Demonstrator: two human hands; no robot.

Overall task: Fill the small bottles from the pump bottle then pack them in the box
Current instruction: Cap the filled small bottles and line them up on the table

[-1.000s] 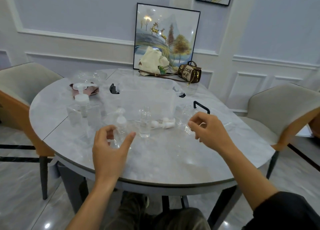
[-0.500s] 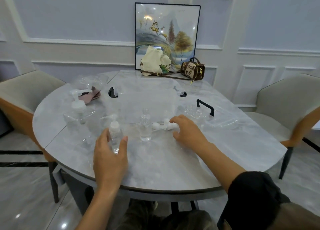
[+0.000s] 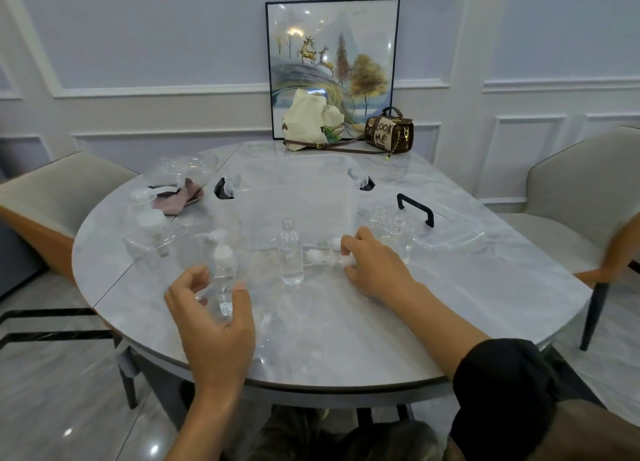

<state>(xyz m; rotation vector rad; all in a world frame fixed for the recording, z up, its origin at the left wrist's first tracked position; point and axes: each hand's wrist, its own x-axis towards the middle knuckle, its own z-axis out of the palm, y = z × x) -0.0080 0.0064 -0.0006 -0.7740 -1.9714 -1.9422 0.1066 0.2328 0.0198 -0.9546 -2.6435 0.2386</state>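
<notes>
My left hand (image 3: 214, 315) is cupped around a small clear bottle (image 3: 224, 280) with a white pump top, near the table's front. My right hand (image 3: 375, 268) lies on a cluster of white pump caps (image 3: 317, 254), fingertips pinching one cap (image 3: 348, 259). Between the hands stands an uncapped small bottle (image 3: 291, 252). Two more uncapped small bottles (image 3: 398, 233) stand just behind my right hand. The large clear pump bottle (image 3: 149, 233) is at the left. The clear box (image 3: 298, 197) with black latches sits behind the bottles, open.
The box's clear lid with a black handle (image 3: 415, 209) lies to the right. A pink cloth (image 3: 180, 197) and clear packaging (image 3: 187, 166) sit at back left. A cream bag (image 3: 311, 121), a brown handbag (image 3: 389, 131) and a framed picture (image 3: 332, 44) stand at the back. Chairs flank the table.
My right hand came down and left from near the uncapped bottles onto the white caps. My left hand has drawn in around the small pump bottle.
</notes>
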